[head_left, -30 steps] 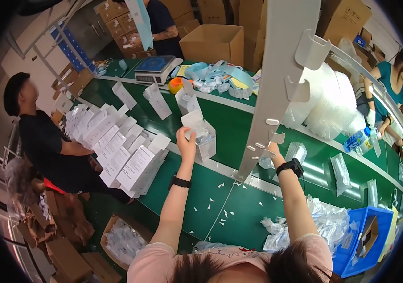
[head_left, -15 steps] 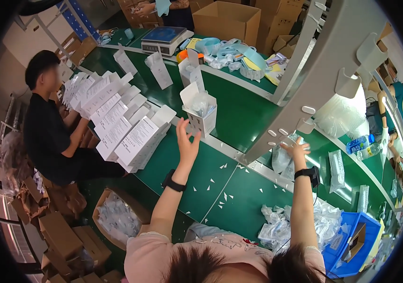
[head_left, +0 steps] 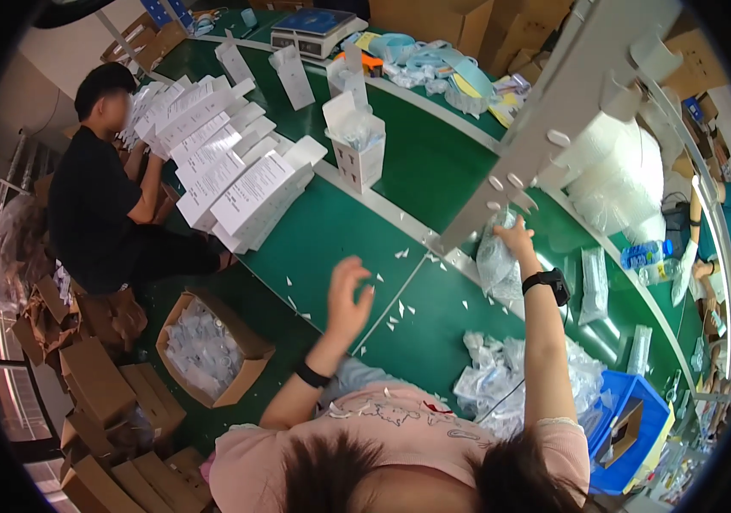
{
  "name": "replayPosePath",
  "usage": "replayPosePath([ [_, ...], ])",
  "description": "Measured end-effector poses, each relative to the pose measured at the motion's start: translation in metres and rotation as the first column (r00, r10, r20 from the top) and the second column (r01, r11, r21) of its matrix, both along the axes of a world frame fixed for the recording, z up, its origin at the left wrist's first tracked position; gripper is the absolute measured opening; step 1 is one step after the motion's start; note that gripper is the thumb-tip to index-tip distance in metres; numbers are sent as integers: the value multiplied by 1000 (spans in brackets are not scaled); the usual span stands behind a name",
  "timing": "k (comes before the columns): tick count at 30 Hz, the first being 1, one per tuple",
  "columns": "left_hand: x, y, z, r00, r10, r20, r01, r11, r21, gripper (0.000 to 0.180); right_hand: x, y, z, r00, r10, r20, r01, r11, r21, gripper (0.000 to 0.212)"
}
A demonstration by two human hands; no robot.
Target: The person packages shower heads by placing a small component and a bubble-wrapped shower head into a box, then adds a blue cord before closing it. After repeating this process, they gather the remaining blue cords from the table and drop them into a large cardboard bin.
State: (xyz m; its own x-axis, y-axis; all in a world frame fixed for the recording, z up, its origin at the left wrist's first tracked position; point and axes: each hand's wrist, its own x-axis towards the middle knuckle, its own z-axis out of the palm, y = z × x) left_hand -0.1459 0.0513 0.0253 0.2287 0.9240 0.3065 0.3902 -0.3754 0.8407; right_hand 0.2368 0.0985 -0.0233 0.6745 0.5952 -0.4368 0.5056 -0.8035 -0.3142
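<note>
My left hand (head_left: pixel 350 299) hovers over the near part of the green table, fingers loosely bent and apart, with nothing in them. My right hand (head_left: pixel 516 239) is at the upper end of a clear bubble-wrap packet (head_left: pixel 499 267), its fingers closed on the wrap; what lies inside cannot be made out. Ahead of my left hand, an upright white carton (head_left: pixel 360 162) stands with its flap up and clear wrapped contents showing at the top. Beside it on the left lies a slanting stack of closed white cartons (head_left: pixel 250 197).
Several open white cartons (head_left: pixel 293 79) stand farther back near a weighing scale (head_left: pixel 312 34). A grey metal post (head_left: pixel 502 171) rises beside my right hand. Crumpled clear bags (head_left: pixel 502 380) and a blue bin (head_left: pixel 639 436) are near right. A person in black (head_left: pixel 96 205) sits at left.
My left hand has drawn back toward me from the upright carton. My right hand has closed on the bubble-wrap packet. The view has shifted slightly.
</note>
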Motion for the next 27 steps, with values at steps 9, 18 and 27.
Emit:
replayPosePath([
  [9, -122, 168, 76, 386, 291, -876, 41, 943, 331, 85, -128, -98, 95, 866, 495, -77, -488, 868, 91, 94],
  [18, -74, 87, 81, 603, -249, -758, 344, 938, -35, 95, -233, -142, 50, 841, 466, 275, -500, 864, 66, 85],
  [27, -7, 51, -3, 457, -511, -728, 415, 846, -333, 94, -272, -173, 3, 744, 230, 628, -466, 852, 240, 52],
])
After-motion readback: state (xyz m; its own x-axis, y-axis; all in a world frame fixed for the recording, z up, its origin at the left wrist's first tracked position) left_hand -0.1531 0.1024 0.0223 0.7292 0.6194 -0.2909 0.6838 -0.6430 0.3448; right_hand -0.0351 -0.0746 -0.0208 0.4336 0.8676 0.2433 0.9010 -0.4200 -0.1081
